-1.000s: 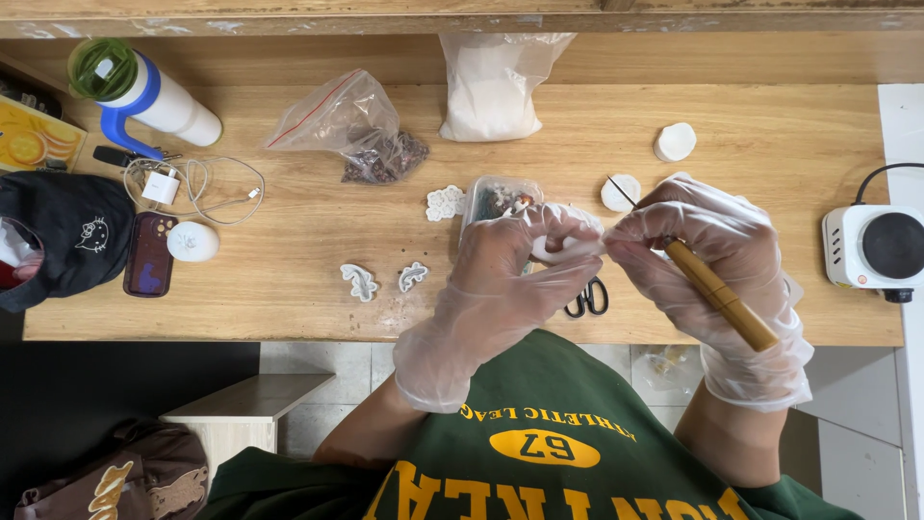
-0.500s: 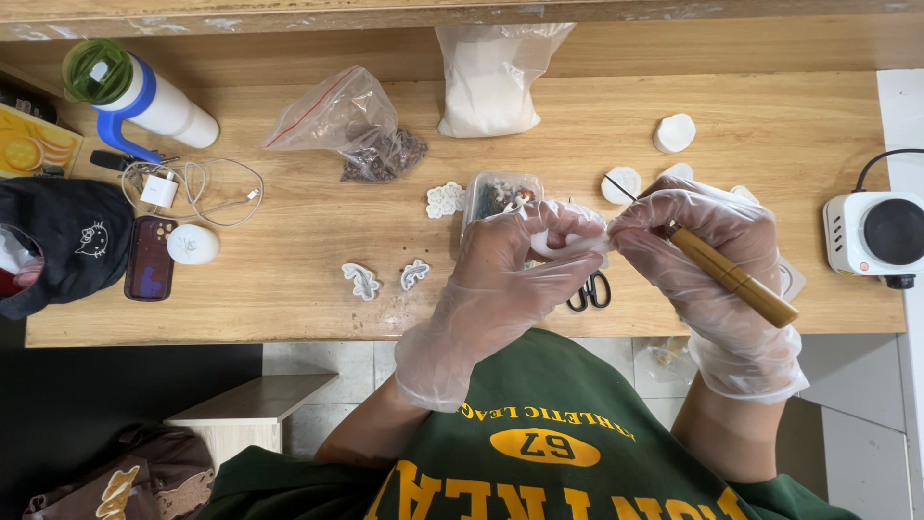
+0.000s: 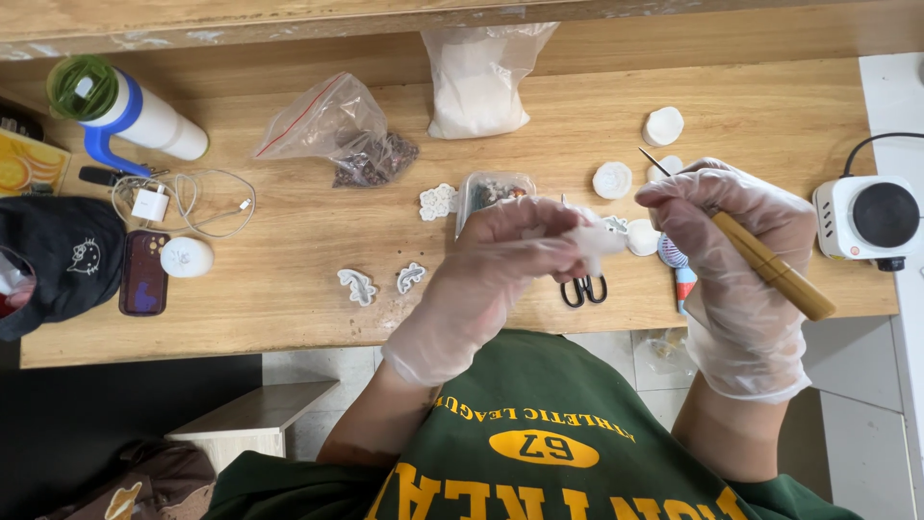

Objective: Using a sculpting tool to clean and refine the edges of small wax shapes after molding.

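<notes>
At the far left a black cap lies on the wooden table. Just beside it is a dark phone, and next to that a round white lump. Above them a white charger sits with its thin cable in loops. A white bottle with a green lid and blue handle lies on its side near the back.

Further right is a clear bag with dark bits inside. Two small white shapes lie near the front edge. A white flower shape lies beside a small clear box. Behind the box stands a bag of white powder.

The left hand wears a thin clear glove. Its fingers are closed around a small white piece, held up over the table. Black scissors peek out just under it.

The right hand, gloved too, grips a wooden tool like a pencil. The thin metal tip points up and to the left, away from the piece. More white lumps lie behind this hand.

At the far right sits a small white hot plate with a black top and a cord.
</notes>
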